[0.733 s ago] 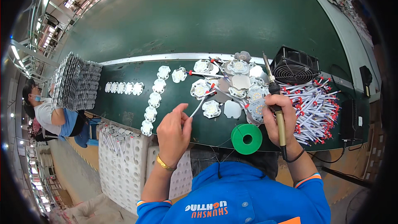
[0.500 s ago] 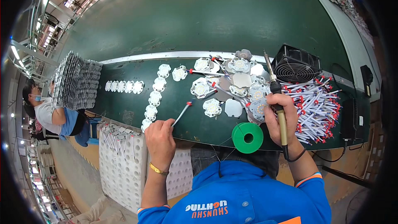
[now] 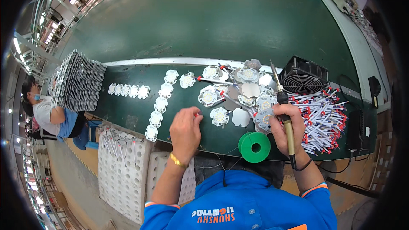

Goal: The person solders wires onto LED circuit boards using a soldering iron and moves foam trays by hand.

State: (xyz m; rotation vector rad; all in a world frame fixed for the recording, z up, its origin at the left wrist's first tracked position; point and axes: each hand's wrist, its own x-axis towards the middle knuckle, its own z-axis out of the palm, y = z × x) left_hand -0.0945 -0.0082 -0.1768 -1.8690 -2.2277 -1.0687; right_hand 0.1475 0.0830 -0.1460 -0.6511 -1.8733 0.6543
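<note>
My left hand is closed above the front of the green bench. A bit of red shows at its fingertips, the end of a short wire lead whose length is mostly hidden by the hand. In my right hand is a soldering iron, its tip pointing up and away from me. Against those fingers lies a round white LED board, at the near edge of a loose heap of boards. Just left of that hand, a green solder spool sits at the bench edge.
A big pile of white wire leads with red ends lies at right, below a black fan. LED boards stand in a row and a shorter row. Stacked boards rise at left, near a seated person.
My left hand has moved right and slightly away from the column of boards, turning so the wire lead is mostly covered. The right hand keeps its hold on the soldering iron.
</note>
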